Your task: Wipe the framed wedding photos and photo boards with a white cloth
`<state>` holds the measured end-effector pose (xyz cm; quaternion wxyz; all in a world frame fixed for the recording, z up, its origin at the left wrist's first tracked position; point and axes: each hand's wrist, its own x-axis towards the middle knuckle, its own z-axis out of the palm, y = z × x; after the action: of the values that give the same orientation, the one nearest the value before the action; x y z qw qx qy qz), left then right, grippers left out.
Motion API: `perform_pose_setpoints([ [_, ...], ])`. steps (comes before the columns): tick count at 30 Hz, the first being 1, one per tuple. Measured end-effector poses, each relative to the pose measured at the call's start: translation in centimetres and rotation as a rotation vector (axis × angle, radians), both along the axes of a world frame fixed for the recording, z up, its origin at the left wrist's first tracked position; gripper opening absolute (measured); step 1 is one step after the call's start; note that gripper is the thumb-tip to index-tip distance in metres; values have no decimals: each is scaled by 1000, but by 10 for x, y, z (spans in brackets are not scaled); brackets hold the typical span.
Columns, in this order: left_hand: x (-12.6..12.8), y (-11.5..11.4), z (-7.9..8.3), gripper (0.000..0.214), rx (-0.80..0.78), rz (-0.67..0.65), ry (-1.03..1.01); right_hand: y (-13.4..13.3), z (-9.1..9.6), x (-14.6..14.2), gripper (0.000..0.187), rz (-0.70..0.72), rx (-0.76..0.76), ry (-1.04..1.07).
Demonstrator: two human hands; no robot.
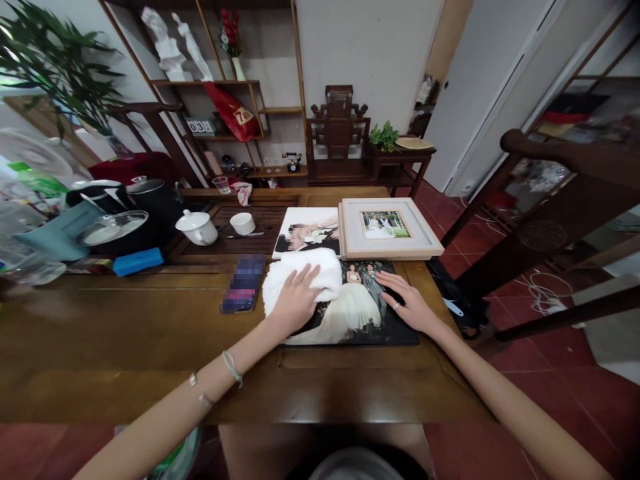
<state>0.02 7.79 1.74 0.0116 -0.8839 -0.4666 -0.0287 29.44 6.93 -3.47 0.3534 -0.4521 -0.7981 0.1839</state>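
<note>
A bunched white towel (pixel 327 267) lies over the left part of a wedding photo panel (pixel 350 310), which rests flat on the table. My left hand (pixel 299 297) grips the towel from above, fingers bent over it and pressing it against the panel. My right hand (pixel 407 303) lies on the panel's right side, fingers stretched out, with no object in it. Part of the panel's left side is hidden under the towel and my left hand.
Behind the panel are a white-edged photo panel (pixel 285 243) and a light wooden picture frame (pixel 427 248). A phone (pixel 245 283) lies left of the towel. Farther left are a blue box (pixel 139 261), a white teapot (pixel 197 229) and a white cup (pixel 243 223). A dark chair (pixel 545 230) stands at right.
</note>
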Motion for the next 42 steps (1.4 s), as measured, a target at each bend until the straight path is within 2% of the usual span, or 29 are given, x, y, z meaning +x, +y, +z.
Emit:
perform_pose_setpoints([
  [2, -4, 9, -5, 32, 39, -28, 7, 0, 0, 0, 37, 3, -1, -5],
  [4, -6, 1, -9, 32, 52, -66, 5, 0, 1, -1, 37, 4, 0, -7],
  [6, -5, -21, -13, 30, 37, -110, -9, 0, 1, -2, 37, 3, 5, 1],
  [10, 10, -79, -21, 20, -13, -227, -44, 0, 2, -4, 36, 5, 13, 15],
  [13, 32, -103, -25, 17, -7, -297, -66, 0, 2, -3, 37, -2, 6, 7],
  [15, 47, -99, -25, 20, 7, -270, -77, 0, 1, -3, 37, -1, 3, 5],
  [20, 79, -55, -14, 28, 29, -13, -13, 1, -1, -2, 37, 13, 8, 1],
  [22, 92, -52, -12, 31, 51, 34, 26, 1, -3, -1, 37, 19, 11, 9],
  [24, 103, -67, -14, 34, 84, 14, 52, 2, -4, 0, 39, 32, 12, 19],
  [26, 108, -92, -19, 37, 108, -50, 67, 3, -4, 1, 40, 46, 6, 23],
  [28, 105, -114, -23, 35, 107, -142, 54, 3, -3, 2, 40, 45, -8, 22],
  [30, 92, -121, -24, 31, 57, -249, -7, 3, -2, 1, 39, 34, -19, 25],
  [33, 60, -94, -17, 29, -81, -327, -114, 2, -2, 0, 38, 33, -5, 30],
  [38, 7, -14, 2, 40, -119, -150, -125, 2, -3, -2, 38, 4, 8, 9],
  [40, -6, 5, 5, 41, -99, -138, -115, 2, -3, -2, 38, 1, 7, -1],
  [42, -10, 12, 3, 41, -54, -129, -108, 2, -3, -2, 37, -1, 9, -6],
])
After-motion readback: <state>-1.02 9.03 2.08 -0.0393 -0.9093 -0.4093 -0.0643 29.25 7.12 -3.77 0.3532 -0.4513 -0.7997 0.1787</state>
